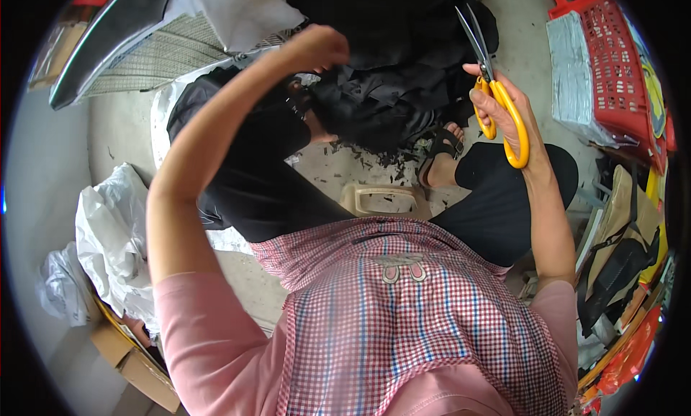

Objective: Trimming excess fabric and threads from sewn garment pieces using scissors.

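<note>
My right hand (507, 110) is closed around the yellow handles of a pair of scissors (518, 132). The steel blades point up and away, their tips slightly parted, with no cloth between them. Up at the left, my left hand (320, 47) has its fingers curled together above a heap of black cloth (385, 103). Whatever those fingers pinch, if anything, is hidden. The black cloth lies in folds on the floor between my feet and reaches the far edge of the view.
Small black scraps (392, 168) litter the pale floor by a beige stool (381, 193). A red basket (612, 63) stands at the far right. White plastic bags (119, 229) and a cardboard box (137, 365) are at the left. A mesh panel (155, 56) leans at the far left.
</note>
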{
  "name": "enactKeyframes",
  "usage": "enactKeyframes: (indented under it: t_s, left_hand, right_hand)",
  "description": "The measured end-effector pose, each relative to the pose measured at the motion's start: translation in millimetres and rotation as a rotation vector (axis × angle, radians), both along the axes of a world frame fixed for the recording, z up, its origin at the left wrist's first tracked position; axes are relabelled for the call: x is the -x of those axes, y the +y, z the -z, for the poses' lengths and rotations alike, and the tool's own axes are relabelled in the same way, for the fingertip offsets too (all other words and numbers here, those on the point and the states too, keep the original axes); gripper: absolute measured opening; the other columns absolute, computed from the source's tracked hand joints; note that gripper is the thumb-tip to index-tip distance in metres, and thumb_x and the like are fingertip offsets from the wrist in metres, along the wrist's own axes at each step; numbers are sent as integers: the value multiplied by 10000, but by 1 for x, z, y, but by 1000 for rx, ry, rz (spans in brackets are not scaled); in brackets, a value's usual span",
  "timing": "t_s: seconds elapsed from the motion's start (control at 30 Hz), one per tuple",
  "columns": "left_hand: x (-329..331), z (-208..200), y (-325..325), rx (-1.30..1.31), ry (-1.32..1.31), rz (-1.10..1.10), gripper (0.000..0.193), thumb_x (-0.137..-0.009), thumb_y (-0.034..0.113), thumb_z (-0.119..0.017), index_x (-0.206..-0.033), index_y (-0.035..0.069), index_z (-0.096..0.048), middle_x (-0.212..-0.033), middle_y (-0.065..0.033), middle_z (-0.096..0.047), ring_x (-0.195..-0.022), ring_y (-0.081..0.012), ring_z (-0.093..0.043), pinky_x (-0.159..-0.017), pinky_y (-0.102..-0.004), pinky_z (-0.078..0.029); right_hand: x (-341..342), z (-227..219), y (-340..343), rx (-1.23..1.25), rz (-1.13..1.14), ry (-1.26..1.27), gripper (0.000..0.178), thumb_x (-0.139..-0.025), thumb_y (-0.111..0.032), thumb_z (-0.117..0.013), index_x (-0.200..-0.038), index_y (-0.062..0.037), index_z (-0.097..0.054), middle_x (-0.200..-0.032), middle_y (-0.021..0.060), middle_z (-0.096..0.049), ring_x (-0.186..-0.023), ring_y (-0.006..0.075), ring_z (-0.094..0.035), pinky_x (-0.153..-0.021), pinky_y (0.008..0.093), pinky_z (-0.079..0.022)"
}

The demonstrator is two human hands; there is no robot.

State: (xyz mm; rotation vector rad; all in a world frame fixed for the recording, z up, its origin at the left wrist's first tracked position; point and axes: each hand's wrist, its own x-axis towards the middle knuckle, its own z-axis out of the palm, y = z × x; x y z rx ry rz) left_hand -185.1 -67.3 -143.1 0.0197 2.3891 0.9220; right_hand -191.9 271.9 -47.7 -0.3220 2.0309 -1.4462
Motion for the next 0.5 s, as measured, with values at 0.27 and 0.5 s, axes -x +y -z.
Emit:
enactKeyframes:
  t_s: [0.27, 0.5]
  left_hand:
    - [21, 193, 116, 331, 274, 17, 129, -708, 112, -614, -828, 80, -650, -897, -148, -641, -784, -353, -635, -653, -441, -521]
    - [28, 233, 137, 512, 699, -119, 164, -730, 162, -603, -882, 110, -636, -891, -148, -585, -815, -331, -598, -705, -422, -476]
  right_hand:
    - [1, -9, 31, 228, 206, -40, 394, -926, -184, -545, -1270, 6, -509, -775, 20, -469, -661, 77, -417, -590, 178, -335]
    - [7, 3, 43, 419, 361, -210, 362, -920, -199, -568, -1226, -7, -546, -758, 22, -492, -640, 81, -436, -560, 189, -356]
